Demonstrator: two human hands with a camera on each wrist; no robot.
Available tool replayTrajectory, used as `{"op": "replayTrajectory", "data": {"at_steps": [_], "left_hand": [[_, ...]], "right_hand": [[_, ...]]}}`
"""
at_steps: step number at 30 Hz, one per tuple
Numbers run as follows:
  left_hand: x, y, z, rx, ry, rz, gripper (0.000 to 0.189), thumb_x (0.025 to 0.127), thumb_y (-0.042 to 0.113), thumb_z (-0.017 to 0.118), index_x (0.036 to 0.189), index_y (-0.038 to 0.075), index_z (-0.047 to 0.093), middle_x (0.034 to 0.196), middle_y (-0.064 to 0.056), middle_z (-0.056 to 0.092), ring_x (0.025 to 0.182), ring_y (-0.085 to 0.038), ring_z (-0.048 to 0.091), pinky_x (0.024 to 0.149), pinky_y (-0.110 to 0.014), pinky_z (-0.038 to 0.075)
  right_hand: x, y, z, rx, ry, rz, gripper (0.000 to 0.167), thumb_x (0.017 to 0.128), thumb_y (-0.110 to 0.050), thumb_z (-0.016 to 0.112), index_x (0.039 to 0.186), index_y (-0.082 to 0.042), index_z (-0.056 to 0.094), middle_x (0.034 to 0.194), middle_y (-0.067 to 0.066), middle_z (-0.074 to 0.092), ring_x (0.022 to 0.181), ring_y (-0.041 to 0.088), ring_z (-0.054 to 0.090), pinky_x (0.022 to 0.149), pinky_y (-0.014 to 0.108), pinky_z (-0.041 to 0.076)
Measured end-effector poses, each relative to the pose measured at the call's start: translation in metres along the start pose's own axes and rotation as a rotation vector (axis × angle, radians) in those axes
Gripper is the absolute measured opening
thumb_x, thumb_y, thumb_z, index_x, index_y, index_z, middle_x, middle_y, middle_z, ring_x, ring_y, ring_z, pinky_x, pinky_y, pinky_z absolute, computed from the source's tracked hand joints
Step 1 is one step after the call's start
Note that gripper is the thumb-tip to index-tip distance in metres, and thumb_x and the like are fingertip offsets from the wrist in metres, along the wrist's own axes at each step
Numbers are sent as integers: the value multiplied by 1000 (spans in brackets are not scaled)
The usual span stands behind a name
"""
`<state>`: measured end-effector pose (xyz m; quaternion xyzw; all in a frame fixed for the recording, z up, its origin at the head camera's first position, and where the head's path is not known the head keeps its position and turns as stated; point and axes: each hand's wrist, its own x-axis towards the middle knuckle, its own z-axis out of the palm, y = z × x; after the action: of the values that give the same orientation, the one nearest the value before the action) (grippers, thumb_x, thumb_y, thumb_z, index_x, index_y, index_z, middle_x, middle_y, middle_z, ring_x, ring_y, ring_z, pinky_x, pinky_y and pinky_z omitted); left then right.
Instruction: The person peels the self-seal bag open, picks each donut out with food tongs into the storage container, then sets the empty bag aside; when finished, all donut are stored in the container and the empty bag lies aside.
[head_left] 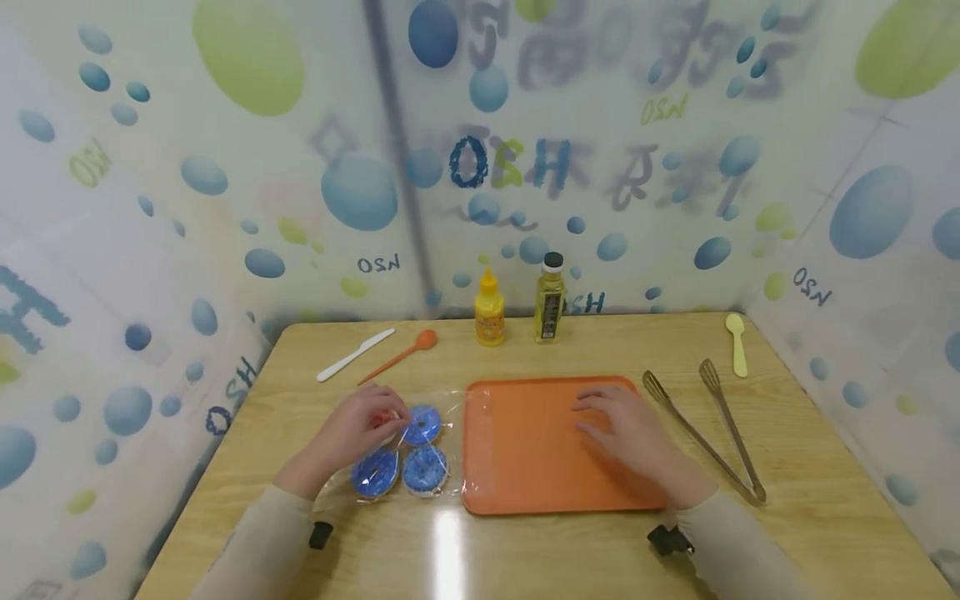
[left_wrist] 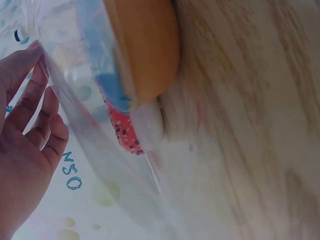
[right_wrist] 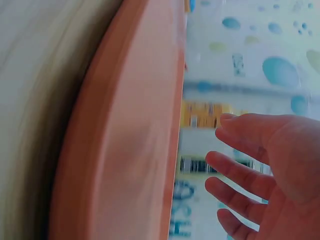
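My left hand (head_left: pixel 358 429) is over a clear plastic bag (head_left: pixel 454 417) of toy-like donuts. In the left wrist view its thumb and fingertips pinch the bag's film (left_wrist: pixel 85 135). Inside show blue-topped donuts (head_left: pixel 426 469) and one red-topped donut (left_wrist: pixel 124 132) with dark and light sprinkles, partly hidden by my hand in the head view. My right hand (head_left: pixel 626 429) hovers above the right half of an orange tray (head_left: pixel 540 450), fingers spread and loosely bent, holding nothing. The bag's right end overlaps the tray's left edge.
Metal tongs (head_left: pixel 729 417) lie right of the tray, beyond them a pale yellow spoon (head_left: pixel 738 346). A yellow squeeze bottle (head_left: pixel 490 317) and an oil bottle (head_left: pixel 550 304) stand at the back. A white knife (head_left: pixel 356 354) and an orange spoon (head_left: pixel 401 357) lie back left.
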<state>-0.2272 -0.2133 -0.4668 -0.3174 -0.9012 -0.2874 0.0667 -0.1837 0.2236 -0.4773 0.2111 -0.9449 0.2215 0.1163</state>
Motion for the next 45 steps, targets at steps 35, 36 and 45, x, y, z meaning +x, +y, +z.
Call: {"op": "replayTrajectory", "data": {"at_steps": [35,36,45], "left_hand": [[-6,-3,4,2,40,41,6,90,15,81,90,20,77,94,13,72,88,-8,56,73,-28,52],[-5,-3,3,3,39,40,6,90,15,81,90,20,77,94,13,72,88,-9,56,73,-28,52],[-1,1,3,13,30,37,4,92,20,80,90,17,77,95,12,72,91,-10,57,76,-31,52]], "right_hand": [[-93,122,-77,-160,-83,398,89,86,-64,74,146,-2,52,138,35,52,106,51,62,81,66,51],[-92,122,-78,-145,-113,417,92,87,-65,72,149,-1,48,139,36,49,104,49,63,80,65,52],[-92,117,-78,-117,-190,468,114,83,-68,74,153,12,34,142,43,42,114,58,56,91,71,48]]}}
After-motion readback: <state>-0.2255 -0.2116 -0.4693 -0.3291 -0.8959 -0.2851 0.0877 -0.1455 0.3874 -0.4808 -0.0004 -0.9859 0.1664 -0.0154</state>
